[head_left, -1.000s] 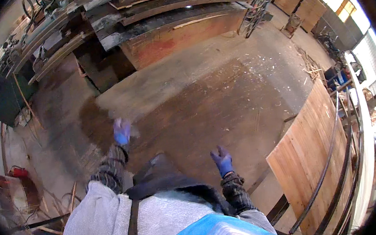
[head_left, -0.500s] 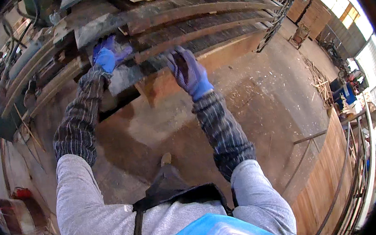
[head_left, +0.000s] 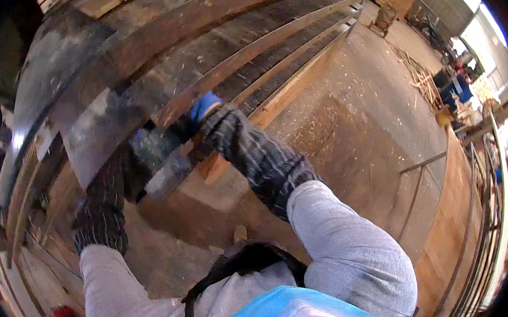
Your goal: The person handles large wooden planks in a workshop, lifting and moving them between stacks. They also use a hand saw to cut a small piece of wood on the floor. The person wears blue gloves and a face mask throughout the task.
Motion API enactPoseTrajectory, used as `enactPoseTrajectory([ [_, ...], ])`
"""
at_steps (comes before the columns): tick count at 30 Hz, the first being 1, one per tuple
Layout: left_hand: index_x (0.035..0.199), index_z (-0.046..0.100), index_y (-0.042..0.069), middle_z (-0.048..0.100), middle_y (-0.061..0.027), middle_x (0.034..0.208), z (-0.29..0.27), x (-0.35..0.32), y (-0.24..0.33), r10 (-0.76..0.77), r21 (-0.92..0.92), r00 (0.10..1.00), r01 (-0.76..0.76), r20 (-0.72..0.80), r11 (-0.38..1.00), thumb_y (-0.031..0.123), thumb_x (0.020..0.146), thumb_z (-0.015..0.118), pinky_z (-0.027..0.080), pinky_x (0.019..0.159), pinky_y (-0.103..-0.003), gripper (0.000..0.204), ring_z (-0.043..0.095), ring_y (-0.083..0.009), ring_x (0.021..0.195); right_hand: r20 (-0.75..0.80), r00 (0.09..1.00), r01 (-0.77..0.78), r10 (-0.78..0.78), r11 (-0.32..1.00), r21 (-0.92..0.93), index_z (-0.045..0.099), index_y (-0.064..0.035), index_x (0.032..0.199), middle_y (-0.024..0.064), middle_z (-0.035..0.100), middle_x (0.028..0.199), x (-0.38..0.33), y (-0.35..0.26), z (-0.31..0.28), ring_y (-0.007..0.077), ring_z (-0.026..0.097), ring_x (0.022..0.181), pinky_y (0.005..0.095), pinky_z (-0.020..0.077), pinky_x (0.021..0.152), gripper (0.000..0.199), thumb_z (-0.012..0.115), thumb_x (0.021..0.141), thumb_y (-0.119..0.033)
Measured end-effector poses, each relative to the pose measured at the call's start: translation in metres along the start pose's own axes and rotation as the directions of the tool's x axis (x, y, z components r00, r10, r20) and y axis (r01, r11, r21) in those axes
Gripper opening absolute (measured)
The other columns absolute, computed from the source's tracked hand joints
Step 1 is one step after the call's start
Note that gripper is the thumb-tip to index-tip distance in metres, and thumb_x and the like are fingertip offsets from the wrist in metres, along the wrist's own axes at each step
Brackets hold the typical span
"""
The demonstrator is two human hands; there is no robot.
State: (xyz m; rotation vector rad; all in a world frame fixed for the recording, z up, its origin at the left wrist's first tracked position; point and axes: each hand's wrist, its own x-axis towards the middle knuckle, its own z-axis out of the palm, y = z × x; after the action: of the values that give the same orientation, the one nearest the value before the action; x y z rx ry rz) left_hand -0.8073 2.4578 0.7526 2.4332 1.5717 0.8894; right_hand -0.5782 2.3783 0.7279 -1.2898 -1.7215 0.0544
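My right hand (head_left: 204,106), in a blue glove, reaches in between the stacked long beams of a large metal rack or press. Its fingers are hidden behind a beam, so I cannot tell what it holds. My left forearm, in a dark striped sleeve (head_left: 101,219), goes up under a grey metal plate (head_left: 96,134), which hides the left hand. Below that plate a second smudged grey plate (head_left: 170,174) juts out toward me. Brown curved-looking beams (head_left: 244,55) run from there to the far right. A wooden board (head_left: 285,97) lies along the lowest layer.
Wood chips lie scattered on the concrete floor (head_left: 350,143). A pile of sticks (head_left: 419,81) and a blue container (head_left: 456,89) are at the right. Nearer stand a wooden panel (head_left: 444,226) and metal rods (head_left: 487,228). Ribbed bars and hoses crowd the left.
The view has come closer to the layered beams. My left hand, earlier visible by the lower plate, is now hidden under the upper one. My right hand has moved left, in among the beams.
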Motion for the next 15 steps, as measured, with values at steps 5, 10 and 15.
enactPoseTrajectory([
  [5, 0.137, 0.043, 0.006, 0.051, -0.0144, 0.132, 0.004, 0.016, -0.007, -0.043, -0.126, 0.999, 0.045, 0.019, 0.991, 0.046, 0.086, 0.063, 0.039, 0.104, -0.04, 0.068, 0.049, -0.0305, 0.121, 0.01, 0.996, -0.086, 0.087, 0.995, -0.048, 0.063, -0.0035, 0.099, 0.0122, 0.065, 0.095, 0.006, 0.009, 0.034, 0.0274, 0.061, 0.09, 0.0376, 0.0472, 0.077, 0.021, 0.062, 0.089, -0.022],
  [10, 0.137, 0.042, 0.007, 0.051, -0.0133, 0.132, 0.01, 0.01, -0.003, -0.131, -0.375, 0.991, 0.137, 0.042, 0.917, 0.045, 0.087, 0.062, 0.039, 0.103, -0.04, 0.066, 0.049, -0.0292, 0.121, 0.033, 0.987, -0.156, 0.157, 0.987, -0.045, 0.064, -0.0045, 0.097, 0.0109, 0.064, 0.09, -0.007, 0.015, 0.054, 0.0268, 0.059, 0.083, 0.038, 0.046, 0.072, 0.02, 0.06, 0.09, -0.023],
  [15, 0.138, 0.041, 0.007, 0.051, -0.0121, 0.132, 0.02, -0.005, 0.053, -0.199, -0.73, 0.976, 0.202, 0.092, 0.653, 0.044, 0.088, 0.061, 0.039, 0.103, -0.039, 0.065, 0.048, -0.0279, 0.12, -0.007, 0.976, -0.215, 0.216, 0.971, 0.104, 0.065, -0.0056, 0.095, 0.0096, 0.063, 0.085, 0.041, -0.019, 0.059, 0.0263, 0.058, 0.076, 0.0385, 0.0448, 0.067, 0.02, 0.059, 0.091, -0.024],
])
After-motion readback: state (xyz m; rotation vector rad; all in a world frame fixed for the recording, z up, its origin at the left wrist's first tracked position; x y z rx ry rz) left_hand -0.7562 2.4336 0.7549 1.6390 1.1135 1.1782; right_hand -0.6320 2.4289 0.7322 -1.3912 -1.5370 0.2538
